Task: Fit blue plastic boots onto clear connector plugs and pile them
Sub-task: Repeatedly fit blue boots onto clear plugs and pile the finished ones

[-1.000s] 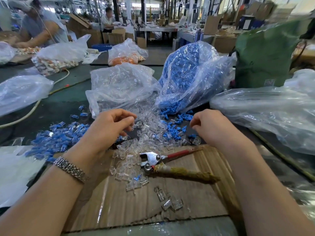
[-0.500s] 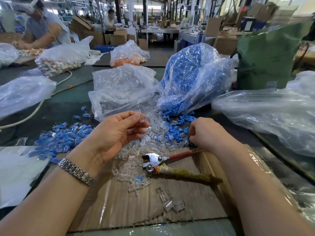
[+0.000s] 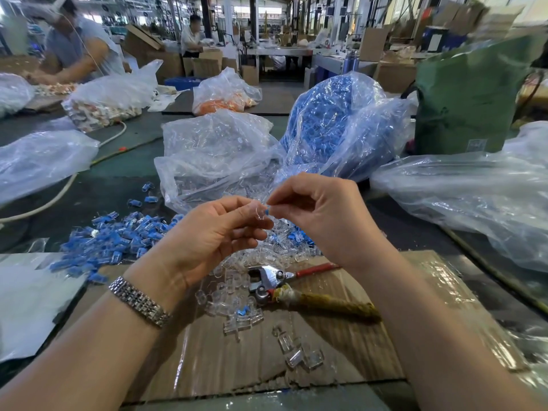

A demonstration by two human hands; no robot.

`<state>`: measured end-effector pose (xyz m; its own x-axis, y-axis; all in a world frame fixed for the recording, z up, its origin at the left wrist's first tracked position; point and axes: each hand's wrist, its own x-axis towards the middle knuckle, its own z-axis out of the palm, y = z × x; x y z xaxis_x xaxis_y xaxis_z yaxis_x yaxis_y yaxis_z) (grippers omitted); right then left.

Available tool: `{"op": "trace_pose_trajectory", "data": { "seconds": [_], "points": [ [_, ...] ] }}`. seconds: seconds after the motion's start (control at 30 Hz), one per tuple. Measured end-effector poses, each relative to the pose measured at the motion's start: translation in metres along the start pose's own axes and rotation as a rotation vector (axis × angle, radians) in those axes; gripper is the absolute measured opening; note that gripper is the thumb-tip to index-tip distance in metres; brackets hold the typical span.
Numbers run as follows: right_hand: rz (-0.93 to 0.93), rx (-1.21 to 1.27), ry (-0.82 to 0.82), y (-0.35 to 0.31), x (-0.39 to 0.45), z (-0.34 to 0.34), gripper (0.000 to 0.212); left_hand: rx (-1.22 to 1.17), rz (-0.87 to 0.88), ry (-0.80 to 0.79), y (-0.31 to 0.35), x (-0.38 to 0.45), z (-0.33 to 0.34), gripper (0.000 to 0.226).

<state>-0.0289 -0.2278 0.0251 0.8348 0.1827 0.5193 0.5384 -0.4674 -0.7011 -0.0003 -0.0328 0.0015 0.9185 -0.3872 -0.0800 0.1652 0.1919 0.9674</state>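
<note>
Hands [image 3: 267, 221] above cardboard-covered bench [image 3: 370, 345]

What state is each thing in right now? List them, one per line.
left hand: raised, pinching a clear plug
clear plug: held at the fingertips, meeting the blue boot
right hand: raised, pinching a blue boot
blue boot: mostly hidden by fingers, not visibly seated
finished pile: heaped left of the cardboard
cutters: lying unused on the cardboard
blue-boot bag: open, spilling boots
clear-plug bag: open, spilling plugs
</note>
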Motion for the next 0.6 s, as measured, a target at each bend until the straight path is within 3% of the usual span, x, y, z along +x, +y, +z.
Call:
{"op": "trace_pose_trajectory", "data": {
  "seconds": [0.1,0.37,0.6],
  "points": [
    [-0.078,-0.086,-0.020,-0.001,0.000,0.004,0.010,0.002,0.004,-0.015,0.000,-0.001,0.001,0.015],
    [-0.081,-0.127,-0.045,0.000,-0.001,0.005,0.014,0.001,0.020,0.035,-0.001,0.000,0.001,0.017],
    [-0.097,-0.236,-0.021,-0.004,-0.002,0.004,0.015,0.056,0.026,-0.047,0.008,-0.006,-0.002,0.025]
  ]
}}
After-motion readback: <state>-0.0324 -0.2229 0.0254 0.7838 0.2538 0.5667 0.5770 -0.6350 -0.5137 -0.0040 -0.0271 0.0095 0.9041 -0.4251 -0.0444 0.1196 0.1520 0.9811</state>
